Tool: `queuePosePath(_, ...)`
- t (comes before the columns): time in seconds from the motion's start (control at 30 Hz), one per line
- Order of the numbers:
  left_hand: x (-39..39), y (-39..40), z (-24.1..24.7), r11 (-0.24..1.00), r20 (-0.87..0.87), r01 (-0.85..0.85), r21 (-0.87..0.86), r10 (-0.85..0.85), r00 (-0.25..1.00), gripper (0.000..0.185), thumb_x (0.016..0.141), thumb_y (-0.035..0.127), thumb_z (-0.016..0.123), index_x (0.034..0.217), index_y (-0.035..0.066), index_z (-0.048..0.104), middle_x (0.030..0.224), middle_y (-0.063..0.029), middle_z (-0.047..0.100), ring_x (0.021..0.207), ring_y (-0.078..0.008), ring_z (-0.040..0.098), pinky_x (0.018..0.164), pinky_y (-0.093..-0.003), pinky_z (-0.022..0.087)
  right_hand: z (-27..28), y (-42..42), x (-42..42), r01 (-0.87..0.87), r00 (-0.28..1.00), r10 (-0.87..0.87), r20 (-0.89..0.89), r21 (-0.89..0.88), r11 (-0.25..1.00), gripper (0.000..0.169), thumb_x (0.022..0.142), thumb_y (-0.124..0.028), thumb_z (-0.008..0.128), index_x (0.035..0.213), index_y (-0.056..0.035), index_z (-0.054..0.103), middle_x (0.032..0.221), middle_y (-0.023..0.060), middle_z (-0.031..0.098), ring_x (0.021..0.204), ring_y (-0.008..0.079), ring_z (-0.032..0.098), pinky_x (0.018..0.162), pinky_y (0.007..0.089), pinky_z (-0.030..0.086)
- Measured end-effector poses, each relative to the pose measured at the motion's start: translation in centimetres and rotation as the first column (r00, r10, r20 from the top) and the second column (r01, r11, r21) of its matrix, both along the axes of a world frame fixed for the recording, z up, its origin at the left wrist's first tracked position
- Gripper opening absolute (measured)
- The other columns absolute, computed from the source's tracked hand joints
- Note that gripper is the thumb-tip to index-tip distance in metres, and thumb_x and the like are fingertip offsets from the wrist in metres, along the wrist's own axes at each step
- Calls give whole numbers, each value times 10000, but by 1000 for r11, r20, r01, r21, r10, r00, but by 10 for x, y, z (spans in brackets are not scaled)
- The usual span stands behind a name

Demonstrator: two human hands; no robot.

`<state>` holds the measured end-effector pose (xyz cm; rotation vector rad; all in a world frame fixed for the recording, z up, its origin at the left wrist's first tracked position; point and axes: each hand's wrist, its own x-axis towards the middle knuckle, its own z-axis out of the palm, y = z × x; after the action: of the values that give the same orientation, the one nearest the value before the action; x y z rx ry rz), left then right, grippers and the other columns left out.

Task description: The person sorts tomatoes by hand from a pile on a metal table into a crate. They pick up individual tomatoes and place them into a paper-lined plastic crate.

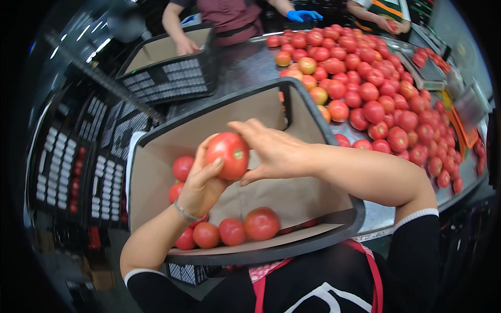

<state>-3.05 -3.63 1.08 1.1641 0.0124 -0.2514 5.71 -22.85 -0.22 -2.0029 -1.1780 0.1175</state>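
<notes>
My left hand [203, 187] holds a red tomato [229, 156] above a black plastic crate [242, 256] lined with brown paper. Beside that tomato is my right hand [270, 150], its fingers spread and curved towards it; whether the fingertips touch its far side I cannot tell. Inside the crate, several tomatoes [231, 231] lie along the near edge and the left side, partly hidden by my left hand and forearm. To the right, a large heap of red tomatoes [368, 92], some of them greenish-yellow, covers the metal table [248, 64].
Across the table, a person reaches into another paper-lined crate [168, 80]; their other hand wears a blue glove [304, 15]. A second person holds a tomato near a scale [428, 76]. Stacked crates [56, 168] stand at left. An orange tray [462, 129] lies at the right.
</notes>
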Motion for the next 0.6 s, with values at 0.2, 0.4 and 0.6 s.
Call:
queuePosePath(0.2, 3, 11, -8, 990, -145, 89, -111, -105, 984, 692, 965, 617, 325, 1440, 114, 322, 1410, -144, 439, 1206, -324, 539, 980, -529, 467, -2, 9, 4, -61, 988, 63, -139, 18, 998, 931, 694, -313, 837, 1406, -11, 319, 1287, 213, 420, 1165, 384, 523, 986, 408, 452)
queuePosePath(0.4, 4, 8, -12, 995, -156, 87, 38, -80, 984, 719, 968, 654, 186, 1439, 127, 315, 1411, -125, 421, 1261, -283, 484, 941, -525, 498, -6, 6, 11, -45, 814, 175, -554, 239, 970, 783, 776, -322, 799, 1368, 11, 410, 1318, 195, 466, 1131, 291, 558, 961, 384, 464)
queuePosePath(0.6, 5, 15, -9, 999, -101, -6, 54, 12, 995, 569, 1016, 521, 287, 1396, 103, 361, 1322, -98, 479, 1190, -212, 510, 854, -437, 526, 8, 8, 14, -11, 669, 112, -735, 142, 990, 702, 942, -531, 540, 1356, 26, 435, 1108, 117, 608, 871, 135, 639, 728, 259, 522)
